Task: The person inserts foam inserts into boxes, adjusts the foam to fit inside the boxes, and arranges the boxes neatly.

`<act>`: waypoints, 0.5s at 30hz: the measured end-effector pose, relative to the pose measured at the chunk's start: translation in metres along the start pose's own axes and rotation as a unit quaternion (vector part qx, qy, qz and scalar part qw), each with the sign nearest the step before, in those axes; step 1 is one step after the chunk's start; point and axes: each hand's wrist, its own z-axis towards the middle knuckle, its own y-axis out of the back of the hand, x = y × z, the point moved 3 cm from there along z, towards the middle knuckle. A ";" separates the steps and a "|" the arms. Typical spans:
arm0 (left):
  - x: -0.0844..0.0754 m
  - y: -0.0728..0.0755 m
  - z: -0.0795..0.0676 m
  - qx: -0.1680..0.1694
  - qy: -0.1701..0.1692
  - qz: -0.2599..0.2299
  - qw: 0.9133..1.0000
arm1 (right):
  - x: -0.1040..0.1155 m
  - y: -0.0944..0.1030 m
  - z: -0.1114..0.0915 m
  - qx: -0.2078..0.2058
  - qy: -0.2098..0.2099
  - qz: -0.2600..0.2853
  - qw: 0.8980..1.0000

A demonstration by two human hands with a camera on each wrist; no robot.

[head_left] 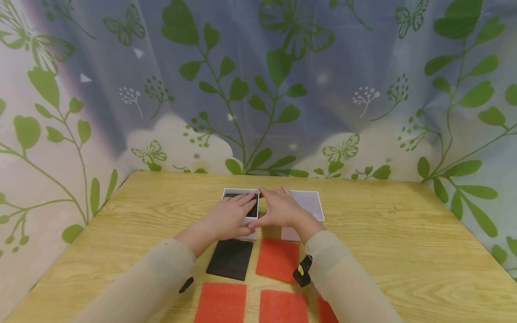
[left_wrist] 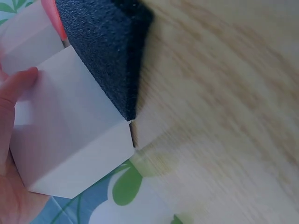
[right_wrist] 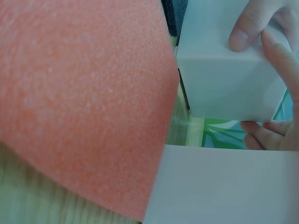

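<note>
A white open-topped box (head_left: 241, 190) stands toward the back of the table, with a black foam square (head_left: 252, 211) inside. My left hand (head_left: 230, 217) lies over this box, fingers extended onto the black foam and thumb (right_wrist: 240, 39) against the outer front wall. From the right side, my right hand (head_left: 280, 208) grips the same box, its thumb at the near corner and its fingers (right_wrist: 266, 133) round toward the far side. A second white box (head_left: 311, 202) stands just to the right, partly hidden by my right hand and wrist.
Nearer me lie another black foam square (head_left: 230, 259) and a red foam square (head_left: 278, 259). More red squares (head_left: 221, 303) lie along the bottom, one partly behind my right sleeve. A leaf-patterned curtain (head_left: 250, 89) hangs behind the wooden table (head_left: 387, 251).
</note>
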 end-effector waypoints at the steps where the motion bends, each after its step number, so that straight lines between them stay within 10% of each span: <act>1: 0.000 0.000 0.000 0.001 0.000 -0.002 1.000 | 0.000 0.000 0.000 0.000 0.000 -0.001 1.000; 15: 0.000 -0.002 -0.001 -0.020 0.001 -0.007 1.000 | 0.002 0.001 -0.001 -0.003 -0.004 0.002 1.000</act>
